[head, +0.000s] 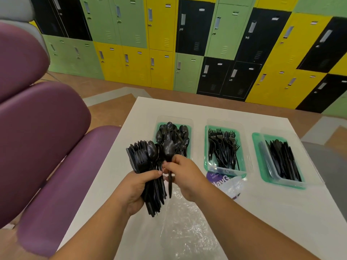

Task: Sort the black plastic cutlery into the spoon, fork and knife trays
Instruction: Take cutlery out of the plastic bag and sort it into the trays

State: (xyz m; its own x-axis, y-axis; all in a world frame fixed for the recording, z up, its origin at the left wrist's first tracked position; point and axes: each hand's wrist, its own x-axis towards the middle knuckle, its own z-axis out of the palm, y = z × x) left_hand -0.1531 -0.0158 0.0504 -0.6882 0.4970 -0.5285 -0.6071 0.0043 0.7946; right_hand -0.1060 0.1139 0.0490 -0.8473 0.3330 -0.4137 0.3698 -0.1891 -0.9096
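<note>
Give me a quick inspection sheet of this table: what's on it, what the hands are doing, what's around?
Surface: white table.
Job's things: spoon tray, fork tray, knife tray, each partly filled.
Clutter: clear plastic bag with purple print.
Grips: left hand clutches a mixed cutlery bundle; right hand pinches one spoon.
Cables: nothing seen.
Surroundings: purple seats, coloured lockers.

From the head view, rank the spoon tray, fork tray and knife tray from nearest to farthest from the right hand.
Measured from the right hand, which pinches a spoon beside the bundle:
1. Spoon tray, just beyond the hand, leftmost of the three.
2. Fork tray, to the hand's right, in the middle.
3. Knife tray, far right, near the table edge.
</note>
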